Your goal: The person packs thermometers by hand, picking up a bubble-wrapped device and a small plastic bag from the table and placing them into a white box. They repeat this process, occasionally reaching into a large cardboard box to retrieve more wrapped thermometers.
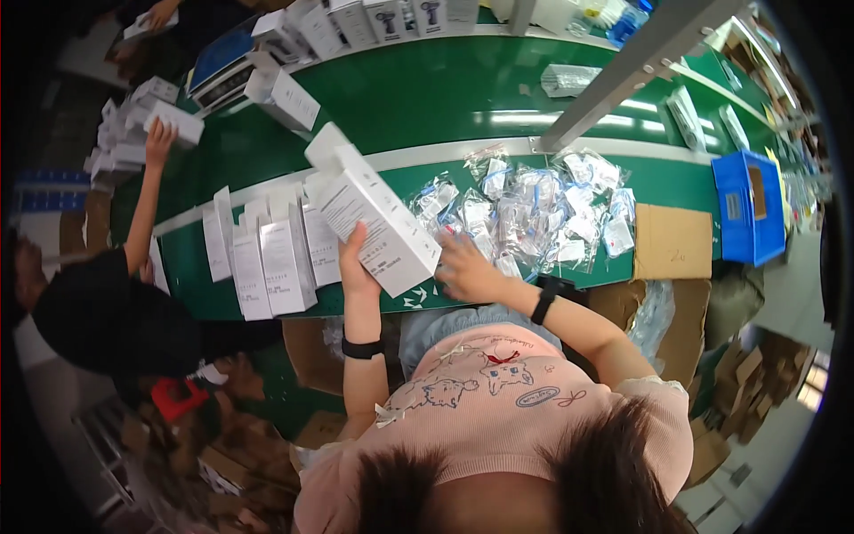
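Note:
My left hand [358,267] is closed around a white carton [381,227] with printed text. The carton is tilted, its flap standing open at the upper left end. My right hand [471,270] is beside the carton's lower right edge, at the near side of a pile of clear plastic bags [532,214]. Its fingers are smeared by motion, so what they hold, if anything, is unclear. White papers and blue cords show inside the bags. To the left of my left hand, several similar white cartons [283,258] stand in a row, some with raised flaps.
A metal post [636,76] rises behind the bags. At the right are a brown cardboard box [673,240] and a blue bin [749,209]. More white cartons [356,25] line the far side of the green conveyor [427,80]. Another person's hand [162,133] touches cartons at the left.

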A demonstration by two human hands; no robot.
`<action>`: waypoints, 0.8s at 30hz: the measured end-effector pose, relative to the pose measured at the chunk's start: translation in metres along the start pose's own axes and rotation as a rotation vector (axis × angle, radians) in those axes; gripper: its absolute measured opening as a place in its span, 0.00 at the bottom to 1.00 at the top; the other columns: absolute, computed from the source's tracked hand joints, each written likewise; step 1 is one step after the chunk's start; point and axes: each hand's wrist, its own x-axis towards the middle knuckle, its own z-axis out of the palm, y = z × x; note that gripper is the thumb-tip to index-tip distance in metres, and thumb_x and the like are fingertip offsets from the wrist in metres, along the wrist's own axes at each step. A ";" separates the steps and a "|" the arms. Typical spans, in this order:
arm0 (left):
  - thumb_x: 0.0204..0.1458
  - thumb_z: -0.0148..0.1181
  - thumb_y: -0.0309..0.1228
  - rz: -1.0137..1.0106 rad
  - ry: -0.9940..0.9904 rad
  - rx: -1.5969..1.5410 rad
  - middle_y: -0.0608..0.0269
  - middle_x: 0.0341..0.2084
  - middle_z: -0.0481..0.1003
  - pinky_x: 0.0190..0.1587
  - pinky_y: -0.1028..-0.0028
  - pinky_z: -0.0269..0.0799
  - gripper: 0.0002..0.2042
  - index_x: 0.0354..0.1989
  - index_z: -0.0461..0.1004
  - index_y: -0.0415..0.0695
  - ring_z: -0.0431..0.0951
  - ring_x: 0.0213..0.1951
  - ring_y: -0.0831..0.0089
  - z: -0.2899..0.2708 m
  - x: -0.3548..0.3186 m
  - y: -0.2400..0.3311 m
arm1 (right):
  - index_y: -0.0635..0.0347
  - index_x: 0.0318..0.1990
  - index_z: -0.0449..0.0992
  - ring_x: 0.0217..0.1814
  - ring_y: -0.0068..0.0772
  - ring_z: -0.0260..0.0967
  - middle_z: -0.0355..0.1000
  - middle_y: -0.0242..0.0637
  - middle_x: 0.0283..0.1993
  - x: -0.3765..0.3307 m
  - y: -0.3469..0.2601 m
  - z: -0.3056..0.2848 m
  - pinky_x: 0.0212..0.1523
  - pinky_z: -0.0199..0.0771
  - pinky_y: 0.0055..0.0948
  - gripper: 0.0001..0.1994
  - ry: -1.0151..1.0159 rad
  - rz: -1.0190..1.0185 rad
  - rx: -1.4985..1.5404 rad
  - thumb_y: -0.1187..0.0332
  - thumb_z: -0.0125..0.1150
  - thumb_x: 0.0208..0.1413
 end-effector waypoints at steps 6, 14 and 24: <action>0.44 0.56 0.29 0.043 0.166 -0.183 0.56 0.44 0.66 0.46 0.67 0.66 0.27 0.54 0.54 0.38 0.69 0.45 0.64 -0.021 -0.052 -0.015 | 0.46 0.54 0.62 0.67 0.41 0.37 0.52 0.37 0.59 0.003 0.025 0.054 0.62 0.34 0.51 0.28 -0.215 -0.292 -0.222 0.57 0.59 0.41; 0.35 0.62 0.26 0.351 -0.042 0.362 0.53 0.53 0.56 0.52 0.63 0.60 0.43 0.60 0.41 0.42 0.62 0.52 0.59 -0.032 -0.043 -0.020 | 0.54 0.57 0.57 0.66 0.42 0.40 0.49 0.40 0.62 0.000 0.015 0.010 0.63 0.37 0.44 0.31 0.121 -0.196 0.135 0.59 0.58 0.43; 0.28 0.69 0.29 0.746 -0.541 1.074 0.46 0.55 0.47 0.54 0.62 0.55 0.53 0.61 0.34 0.43 0.55 0.56 0.57 0.025 0.011 0.010 | 0.64 0.59 0.47 0.64 0.43 0.45 0.51 0.49 0.59 0.043 -0.005 -0.053 0.61 0.43 0.37 0.39 0.492 0.227 1.156 0.61 0.62 0.42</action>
